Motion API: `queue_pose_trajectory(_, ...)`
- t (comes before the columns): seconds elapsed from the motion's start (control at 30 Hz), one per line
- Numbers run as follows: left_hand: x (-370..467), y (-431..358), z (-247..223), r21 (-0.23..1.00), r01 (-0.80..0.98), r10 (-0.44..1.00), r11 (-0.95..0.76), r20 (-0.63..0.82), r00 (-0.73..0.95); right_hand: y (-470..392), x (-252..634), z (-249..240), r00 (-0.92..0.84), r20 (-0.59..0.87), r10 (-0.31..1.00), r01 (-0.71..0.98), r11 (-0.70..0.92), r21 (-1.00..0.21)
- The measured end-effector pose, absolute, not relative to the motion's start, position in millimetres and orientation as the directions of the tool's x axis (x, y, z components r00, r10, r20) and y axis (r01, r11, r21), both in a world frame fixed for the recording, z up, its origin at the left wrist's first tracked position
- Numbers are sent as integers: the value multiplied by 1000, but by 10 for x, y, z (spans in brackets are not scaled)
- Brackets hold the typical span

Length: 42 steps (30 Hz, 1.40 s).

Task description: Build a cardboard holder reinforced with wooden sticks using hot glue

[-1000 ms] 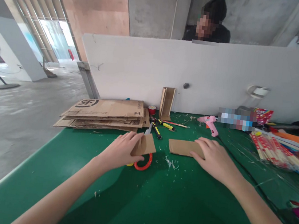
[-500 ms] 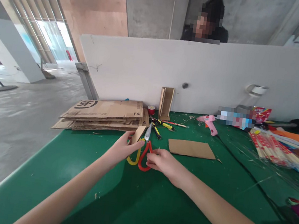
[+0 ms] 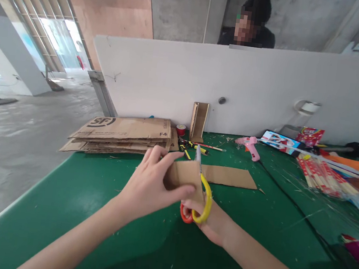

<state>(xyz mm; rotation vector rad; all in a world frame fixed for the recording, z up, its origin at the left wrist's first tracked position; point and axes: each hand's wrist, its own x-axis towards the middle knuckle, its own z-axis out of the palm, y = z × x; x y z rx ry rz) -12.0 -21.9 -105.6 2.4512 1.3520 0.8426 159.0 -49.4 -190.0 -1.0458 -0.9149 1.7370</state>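
Note:
A small piece of cardboard (image 3: 185,174) is held up in my left hand (image 3: 155,184), its thumb on the near face and its fingers on the far side. My right hand (image 3: 213,218) is closed on scissors (image 3: 205,199) with one yellow and one red handle loop. The scissor blades point up and away, at the right edge of the cardboard. Part of my right fingers is hidden behind the handles and the cardboard. Beyond my hands, a flat cardboard strip (image 3: 231,177) lies on the green table (image 3: 125,246).
At the back left are stacked cardboard sheets (image 3: 127,132). An upright cardboard channel (image 3: 199,121) leans by the white partition (image 3: 164,75), near yellow-black pliers (image 3: 185,152). To the right lie a pink glue gun (image 3: 249,147), a phone (image 3: 281,142) and bundled sticks (image 3: 321,175). A person (image 3: 252,20) is behind the partition.
The scissors have turned and moved right, with my right hand now gripping their handles. My left hand has brought the cardboard piece right and turned its broad face toward me.

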Motion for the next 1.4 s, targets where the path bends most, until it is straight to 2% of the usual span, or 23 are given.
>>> queue_pose_trajectory(0.07,-197,-92,-1055,539,681,869,-495,320,378,-521,1690,-1989,-196,-239,951,-176,-274,-946)
queue_pose_trajectory(0.13,-273,52,-1086,704,595,912,-388,200,357,-514,1775,-2032,-99,-221,970,-49,-226,-973)
queue_pose_trajectory(0.23,-352,220,-1151,936,310,938,-165,51,343,-468,1883,-1991,13,-174,985,36,-174,-984)
queue_pose_trajectory(0.3,-375,273,-1177,993,101,953,-60,27,302,-438,1972,-1921,9,-167,986,50,-167,-985)
queue_pose_trajectory(0.4,-371,273,-1168,990,-141,970,-4,38,242,-409,2177,-1822,-59,-45,997,237,-30,-971)
queue_pose_trajectory(0.47,-348,248,-1151,970,-243,972,14,44,231,-397,2350,-1776,-132,80,988,463,133,-876)
queue_pose_trajectory(0.53,-312,225,-1149,958,-284,978,25,35,206,-390,2511,-1741,-219,64,974,634,192,-749)
queue_pose_trajectory(0.6,-271,214,-1175,956,-291,984,40,12,176,-390,2623,-1709,-295,-19,955,712,206,-671)
queue_pose_trajectory(0.7,-213,215,-1255,949,-307,985,64,-11,170,-400,2676,-1670,-356,-54,933,719,237,-653)
queue_pose_trajectory(0.83,-153,216,-1360,940,-341,990,9,40,134,-411,2643,-1637,-388,-28,921,714,281,-641)
queue_pose_trajectory(1.07,-37,130,-1433,957,-285,979,-55,108,173,-419,2619,-1630,-332,-86,939,772,218,-597)
queue_pose_trajectory(1.3,41,74,-1478,952,-305,966,-27,103,235,-426,2653,-1619,-388,3,922,715,303,-630)
queue_pose_trajectory(1.4,33,93,-1484,951,-308,974,-22,90,209,-425,2677,-1618,-391,4,920,703,301,-644)
